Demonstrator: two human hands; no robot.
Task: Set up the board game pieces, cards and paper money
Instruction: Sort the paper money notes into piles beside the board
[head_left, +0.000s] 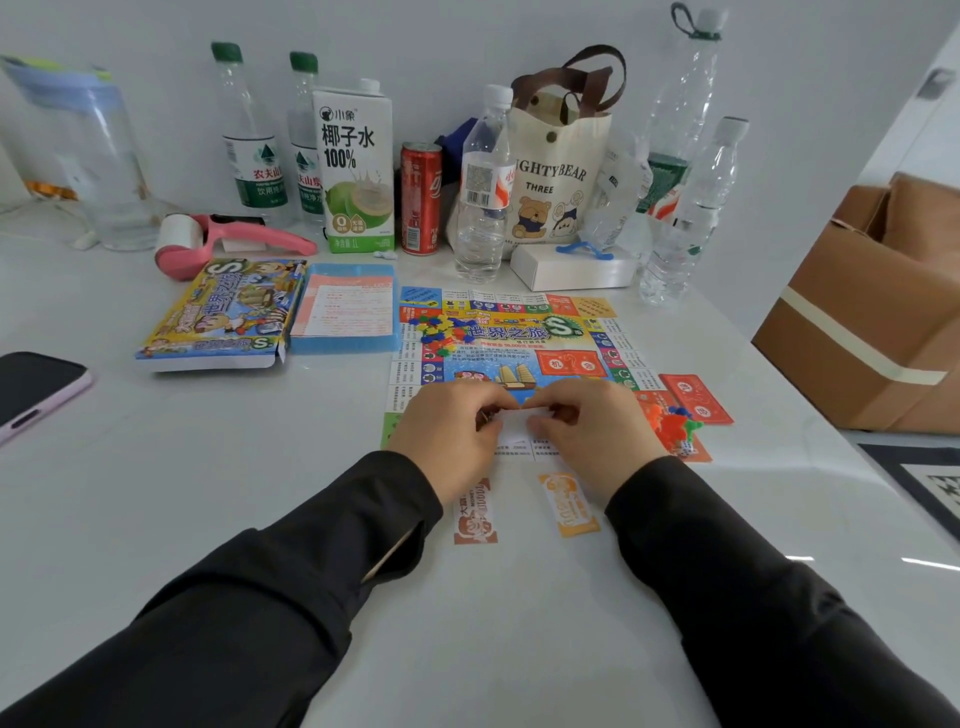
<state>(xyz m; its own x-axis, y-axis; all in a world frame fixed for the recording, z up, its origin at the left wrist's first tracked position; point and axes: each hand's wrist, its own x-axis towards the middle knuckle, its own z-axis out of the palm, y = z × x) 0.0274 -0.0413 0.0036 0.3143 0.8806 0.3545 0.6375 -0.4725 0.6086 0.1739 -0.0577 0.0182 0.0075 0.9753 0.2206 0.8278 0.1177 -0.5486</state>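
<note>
The left hand (447, 431) and right hand (587, 426) meet over the near edge of the board (498, 358). Their fingers are curled, and together they pinch a small white paper (514, 418) by its two ends. Whether it is one sheet or a thin stack cannot be told. Both arms wear dark sleeves.

Just beneath the wrists, two bills (569, 506) lie flat on the tabletop (260, 467), side by side and apart: one orange-brown at the left, one yellow-orange at the right.

The board lies flat and open. A pile of coloured pieces (434, 327) sits near its far left corner, and a red card (569, 362) rests right of its centre. At the near right corner stand orange, blue and green pawns (675, 421) with a white die (688, 449) just beside them. More red cards (698, 397) lie off the board's right edge.

Left of the board a blue tray (345, 343) holds a printed sheet, and the game box (228, 312) lies next to it. A phone (36, 387) sits at the far left. Along the wall stand bottles (480, 208), a carton (356, 166), a can (421, 197) and a bag (556, 176).
</note>
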